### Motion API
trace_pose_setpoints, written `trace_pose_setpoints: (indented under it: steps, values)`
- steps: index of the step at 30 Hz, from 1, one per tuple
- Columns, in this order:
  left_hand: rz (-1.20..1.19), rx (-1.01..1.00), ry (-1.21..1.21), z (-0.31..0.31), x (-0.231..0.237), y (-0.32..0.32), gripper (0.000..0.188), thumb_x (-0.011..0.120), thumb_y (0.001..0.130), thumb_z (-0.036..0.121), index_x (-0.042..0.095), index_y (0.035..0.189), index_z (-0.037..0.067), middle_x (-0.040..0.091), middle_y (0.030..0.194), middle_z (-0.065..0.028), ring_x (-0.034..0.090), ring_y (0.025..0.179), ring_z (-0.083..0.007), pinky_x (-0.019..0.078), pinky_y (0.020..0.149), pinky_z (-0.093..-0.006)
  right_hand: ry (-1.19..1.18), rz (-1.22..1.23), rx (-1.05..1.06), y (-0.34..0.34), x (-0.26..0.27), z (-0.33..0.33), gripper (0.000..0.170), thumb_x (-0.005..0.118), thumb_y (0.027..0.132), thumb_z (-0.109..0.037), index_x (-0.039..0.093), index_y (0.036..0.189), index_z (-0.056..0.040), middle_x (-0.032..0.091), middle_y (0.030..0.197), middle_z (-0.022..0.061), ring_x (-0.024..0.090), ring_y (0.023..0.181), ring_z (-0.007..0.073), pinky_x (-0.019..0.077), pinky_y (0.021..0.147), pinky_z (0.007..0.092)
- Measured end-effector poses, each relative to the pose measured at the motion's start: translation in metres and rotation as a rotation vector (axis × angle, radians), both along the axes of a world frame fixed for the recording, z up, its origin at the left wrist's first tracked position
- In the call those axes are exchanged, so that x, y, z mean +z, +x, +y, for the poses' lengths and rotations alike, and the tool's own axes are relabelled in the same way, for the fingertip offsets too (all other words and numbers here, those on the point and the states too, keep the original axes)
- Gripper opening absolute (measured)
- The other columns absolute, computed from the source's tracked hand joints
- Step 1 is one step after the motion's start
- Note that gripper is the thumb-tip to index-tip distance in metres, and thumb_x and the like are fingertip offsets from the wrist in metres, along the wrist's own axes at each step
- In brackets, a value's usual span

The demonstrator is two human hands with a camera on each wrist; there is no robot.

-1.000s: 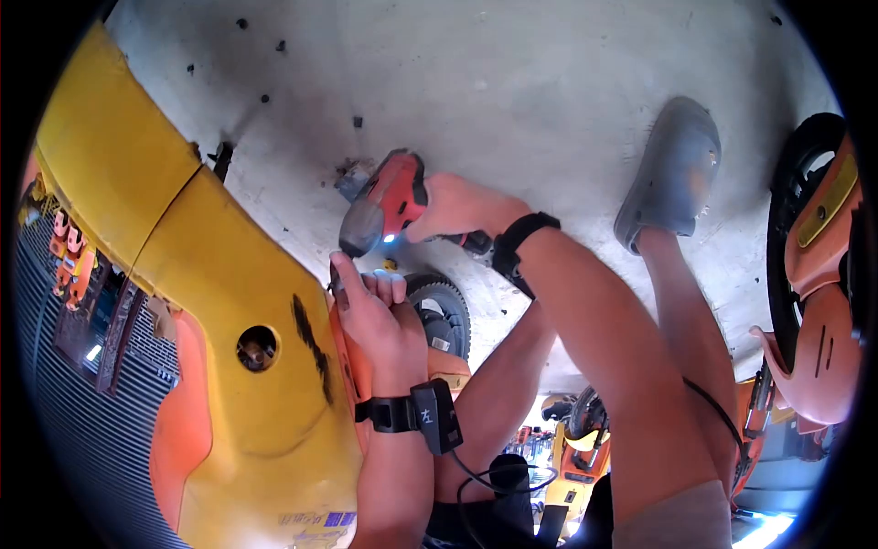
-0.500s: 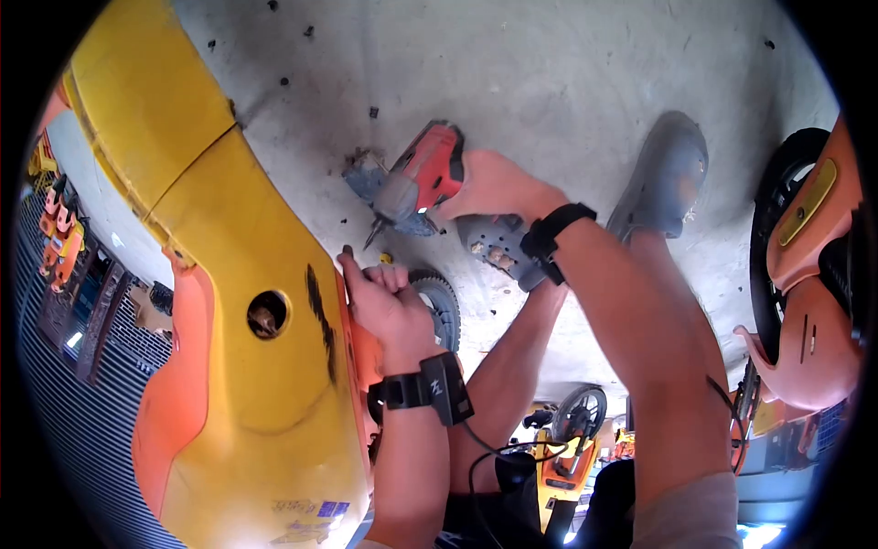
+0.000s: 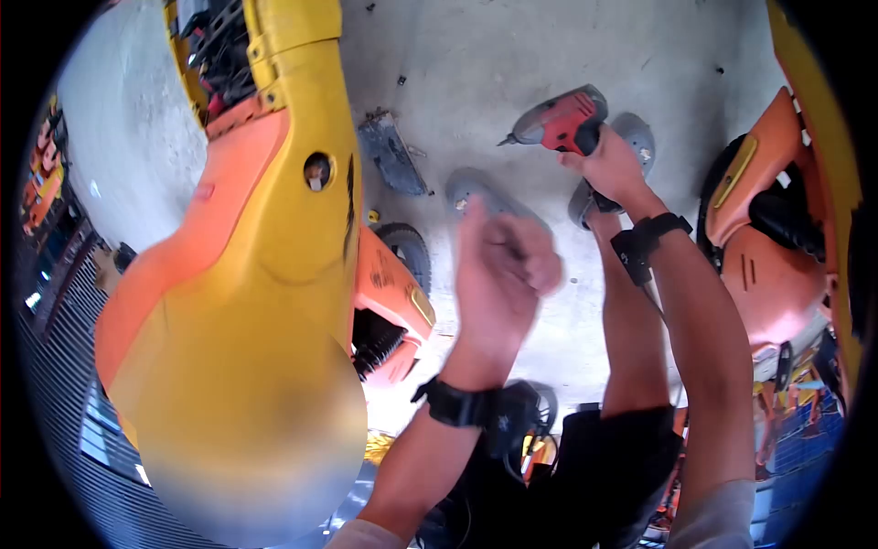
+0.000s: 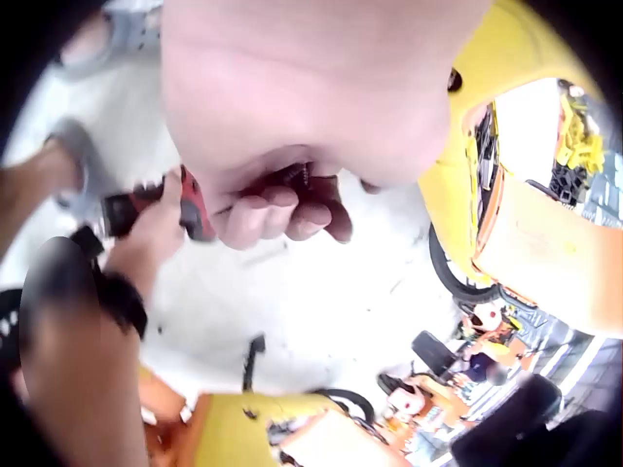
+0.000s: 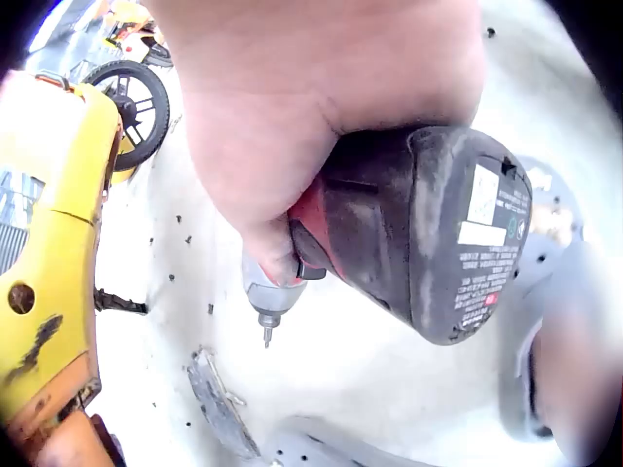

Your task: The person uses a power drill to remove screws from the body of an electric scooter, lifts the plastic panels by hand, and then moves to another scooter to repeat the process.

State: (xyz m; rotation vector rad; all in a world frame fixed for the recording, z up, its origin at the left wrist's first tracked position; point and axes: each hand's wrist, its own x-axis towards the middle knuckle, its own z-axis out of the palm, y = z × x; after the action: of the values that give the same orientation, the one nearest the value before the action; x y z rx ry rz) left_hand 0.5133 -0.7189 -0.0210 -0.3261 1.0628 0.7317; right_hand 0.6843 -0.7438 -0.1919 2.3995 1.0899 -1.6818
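Note:
My right hand (image 3: 615, 169) grips a red and grey power driver (image 3: 569, 119) by its handle, its bit pointing left over the floor. The right wrist view shows the driver's dark battery base (image 5: 458, 238) and a finger at the trigger. My left hand (image 3: 501, 284), blurred in the head view, is raised beside the yellow and orange vehicle body (image 3: 306, 247), not touching it. In the left wrist view the left hand's fingers (image 4: 282, 216) curl round small dark pieces (image 4: 297, 177), one of which looks like a threaded screw.
A dark scuffed plate (image 3: 393, 154) lies on the grey floor, with scattered small dark pieces near it. The person's grey clogs (image 3: 471, 190) stand below the hands. A black tyre (image 3: 407, 252) is beside the body; another orange vehicle (image 3: 764, 274) stands at the right.
My right hand has carried the driver up and to the right, away from the yellow body. My left hand has left the body's edge and moved right. The head view has shifted too.

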Motion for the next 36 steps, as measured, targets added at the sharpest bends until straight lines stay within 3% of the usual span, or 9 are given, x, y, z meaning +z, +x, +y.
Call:
trace_pose_setpoints:
  steps: [6, 11, 16, 19, 26, 29, 31, 34, 36]
  values:
    - [-0.469, -0.126, 0.028, -0.003, 0.101, 0.050, 0.029, 0.043, 0.100, 0.014, 0.046, 0.126, 0.002, 0.055, 0.074, -0.0089, 0.051, 0.059, -0.0147, 0.0414, 0.055, -0.0261, -0.011, -0.105, 0.094, 0.042, 0.062, -0.011, 0.055, 0.076, 0.067, -0.038, 0.062, 0.108, -0.0024, 0.067, 0.099, 0.0210, 0.063, 0.097, 0.0369, 0.0481, 0.085, 0.0406]
    - [-0.259, 0.035, 0.233, -0.028, 0.137, 0.004, 0.029, 0.043, 0.075, -0.004, 0.056, 0.101, -0.007, 0.059, 0.085, -0.0119, 0.055, 0.073, -0.0163, 0.0430, 0.067, -0.0239, -0.172, -0.155, 0.398, 0.065, 0.099, -0.014, 0.056, 0.073, 0.070, -0.041, 0.061, 0.109, -0.0033, 0.066, 0.098, 0.0227, 0.063, 0.096, 0.0383, 0.0502, 0.080, 0.0433]
    - [-0.133, 0.473, 0.081, -0.072, 0.185, -0.019, 0.014, 0.047, 0.090, 0.007, 0.055, 0.092, -0.004, 0.060, 0.086, -0.0152, 0.057, 0.069, -0.0197, 0.0469, 0.060, -0.0304, -0.007, -0.312, 1.010, 0.080, 0.123, -0.010, 0.070, 0.066, 0.074, -0.054, 0.051, 0.123, -0.0067, 0.065, 0.106, 0.0220, 0.060, 0.102, 0.0407, 0.0495, 0.086, 0.0474]
    - [-0.458, 0.604, 0.139, -0.079, 0.230, -0.045, 0.023, 0.040, 0.085, 0.007, 0.056, 0.094, -0.007, 0.059, 0.077, -0.0172, 0.056, 0.063, -0.0223, 0.0444, 0.056, -0.0292, -0.033, -0.384, 0.978, 0.040, 0.200, 0.015, 0.070, 0.075, 0.067, -0.048, 0.053, 0.119, -0.0051, 0.066, 0.102, 0.0214, 0.062, 0.100, 0.0392, 0.0508, 0.084, 0.0458]
    - [-0.259, 0.906, 0.259, -0.105, 0.327, -0.129, 0.031, 0.040, 0.075, 0.003, 0.057, 0.098, -0.010, 0.057, 0.077, -0.0188, 0.054, 0.067, -0.0266, 0.0429, 0.061, -0.0303, -0.049, -0.507, 1.224, 0.006, 0.307, 0.019, 0.068, 0.076, 0.067, -0.046, 0.052, 0.115, -0.0038, 0.067, 0.098, 0.0208, 0.065, 0.094, 0.0374, 0.0518, 0.081, 0.0469]
    - [-0.165, 0.861, 0.200, -0.130, 0.326, -0.157, 0.026, 0.044, 0.082, 0.009, 0.060, 0.093, -0.008, 0.058, 0.080, -0.0153, 0.056, 0.079, -0.0261, 0.0454, 0.069, -0.0317, 0.002, -0.282, 1.146, 0.058, 0.287, 0.017, 0.060, 0.079, 0.063, -0.045, 0.064, 0.102, -0.0019, 0.068, 0.096, 0.0200, 0.066, 0.092, 0.0361, 0.0523, 0.081, 0.0425]
    - [-0.375, 0.933, 0.110, -0.145, 0.324, -0.175, 0.026, 0.047, 0.087, 0.015, 0.062, 0.092, -0.006, 0.061, 0.083, -0.0150, 0.056, 0.080, -0.0253, 0.0461, 0.071, -0.0326, 0.026, -0.401, 1.310, 0.030, 0.340, 0.026, 0.056, 0.079, 0.063, -0.044, 0.065, 0.100, -0.0036, 0.069, 0.096, 0.0162, 0.066, 0.092, 0.0330, 0.0521, 0.082, 0.0413]
    - [-0.219, 1.049, -0.055, -0.143, 0.338, -0.202, 0.024, 0.045, 0.092, 0.021, 0.055, 0.084, 0.000, 0.059, 0.079, -0.0109, 0.057, 0.074, -0.0231, 0.0456, 0.067, -0.0325, 0.065, -0.494, 1.441, -0.008, 0.415, 0.031, 0.051, 0.078, 0.064, -0.044, 0.067, 0.096, -0.0060, 0.070, 0.096, 0.0104, 0.067, 0.092, 0.0283, 0.0518, 0.082, 0.0394]
    - [-0.086, 1.236, 0.148, -0.148, 0.329, -0.229, 0.022, 0.041, 0.094, 0.021, 0.048, 0.082, 0.004, 0.057, 0.076, -0.0099, 0.058, 0.072, -0.0219, 0.0467, 0.065, -0.0330, 0.058, -0.176, 1.187, 0.013, 0.407, 0.029, 0.047, 0.075, 0.068, -0.045, 0.068, 0.095, -0.0072, 0.070, 0.098, 0.0070, 0.066, 0.092, 0.0224, 0.0514, 0.081, 0.0362]
